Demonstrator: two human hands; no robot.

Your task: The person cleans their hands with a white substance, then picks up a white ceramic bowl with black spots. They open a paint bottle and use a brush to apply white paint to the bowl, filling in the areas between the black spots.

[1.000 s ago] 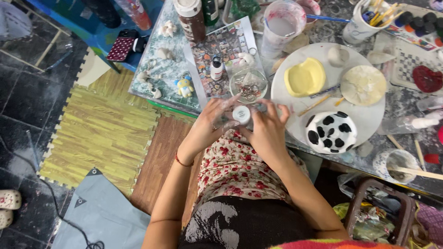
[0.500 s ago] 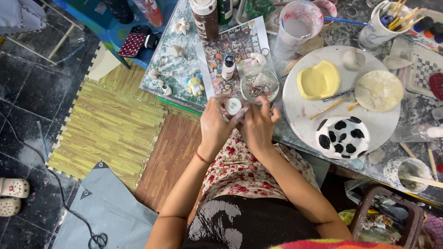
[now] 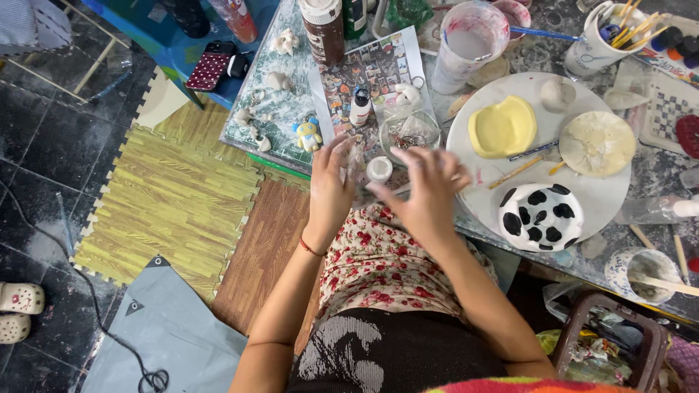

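My left hand [image 3: 329, 185] and my right hand [image 3: 428, 195] hover over the near edge of a cluttered glass table [image 3: 641, 185], above my floral-clothed lap. Between them is a small clear jar with a round white cap [image 3: 378, 169]. The fingers of my left hand curl against the jar's side. My right hand is blurred, its fingers spread apart just right of the cap and holding nothing. A glass bowl [image 3: 408, 132] with small metal bits stands right behind the jar.
A round white board [image 3: 608, 198] carries a yellow dish [image 3: 502, 127], a cow-spotted dish [image 3: 539, 215] and a cream disc [image 3: 597, 142]. Behind are a small dropper bottle [image 3: 360, 106], a brown paint bottle [image 3: 322, 30], a plastic cup [image 3: 470, 38] and a brush cup [image 3: 608, 44]. Foam mats [image 3: 167, 207] cover the floor.
Both hands were closed around the white-capped jar. My right hand has come off it and spread its fingers, moving right; the view has shifted slightly.
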